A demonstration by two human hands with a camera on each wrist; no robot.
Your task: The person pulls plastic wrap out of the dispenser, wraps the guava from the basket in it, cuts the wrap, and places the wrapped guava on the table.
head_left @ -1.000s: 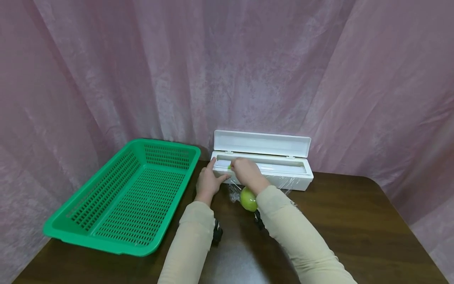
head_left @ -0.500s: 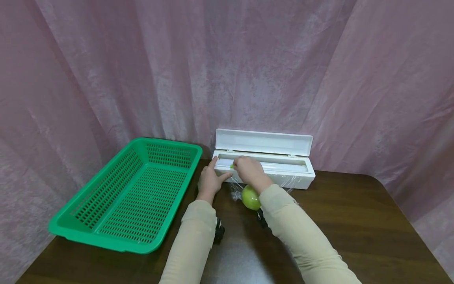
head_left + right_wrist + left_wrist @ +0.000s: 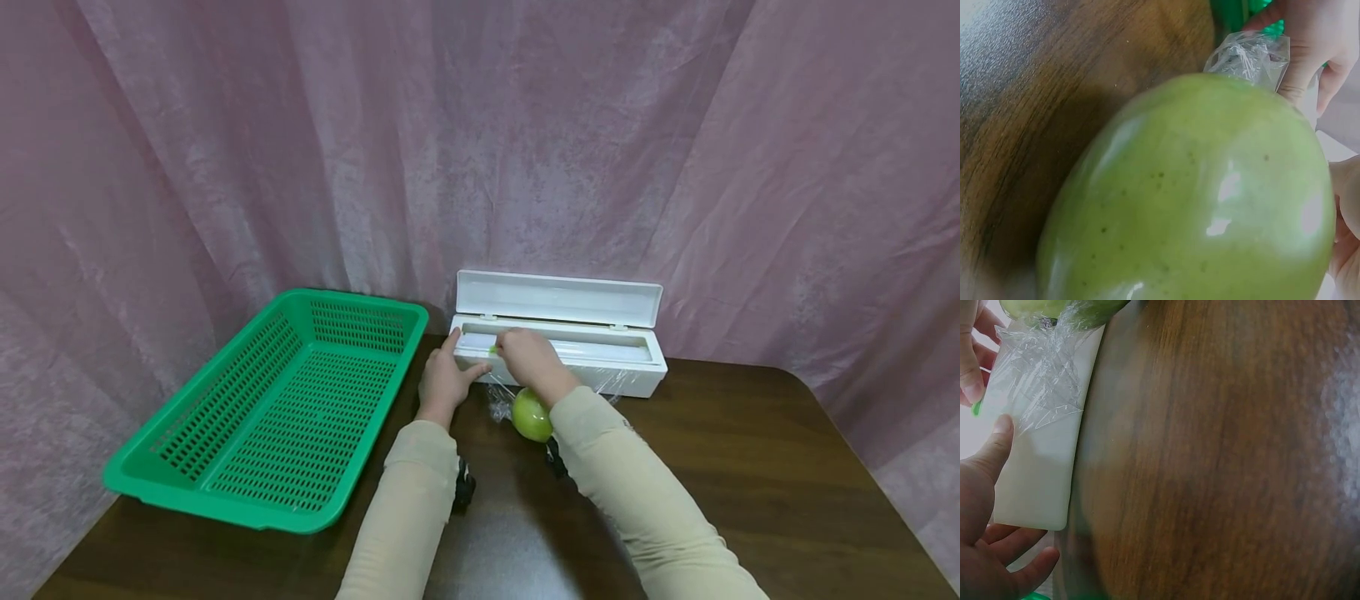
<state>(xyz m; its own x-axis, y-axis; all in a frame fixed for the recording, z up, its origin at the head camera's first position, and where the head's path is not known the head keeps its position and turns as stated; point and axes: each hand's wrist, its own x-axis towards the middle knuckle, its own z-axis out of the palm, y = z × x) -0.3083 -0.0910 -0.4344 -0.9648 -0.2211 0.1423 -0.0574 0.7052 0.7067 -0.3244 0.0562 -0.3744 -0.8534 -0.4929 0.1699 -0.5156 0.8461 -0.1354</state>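
A long white cling film box [image 3: 637, 383], lid raised at the back, stands on the table. My left hand [image 3: 441, 382] grips its left end, with the thumb [image 3: 994, 447] on the front face and fingers around the end. My right hand [image 3: 528, 358] pinches a small green tab [image 3: 976, 407] over the box's top, near that end. A glossy green fruit [image 3: 532, 416] wrapped in film lies in front of the box, under my right wrist; its exact kind is unclear. Clear film [image 3: 1044, 375] bunches beside the fruit and runs up to the box. My right fingertips are partly hidden.
A green slotted plastic basket [image 3: 360, 429] stands to the left on the dark wooden table [image 3: 720, 442]. Pink curtains [image 3: 390, 150] hang behind the table and along its sides.
The head view has shifted slightly, so everything appears a little to the right and higher. Both hands keep their places on the box and the green tab.
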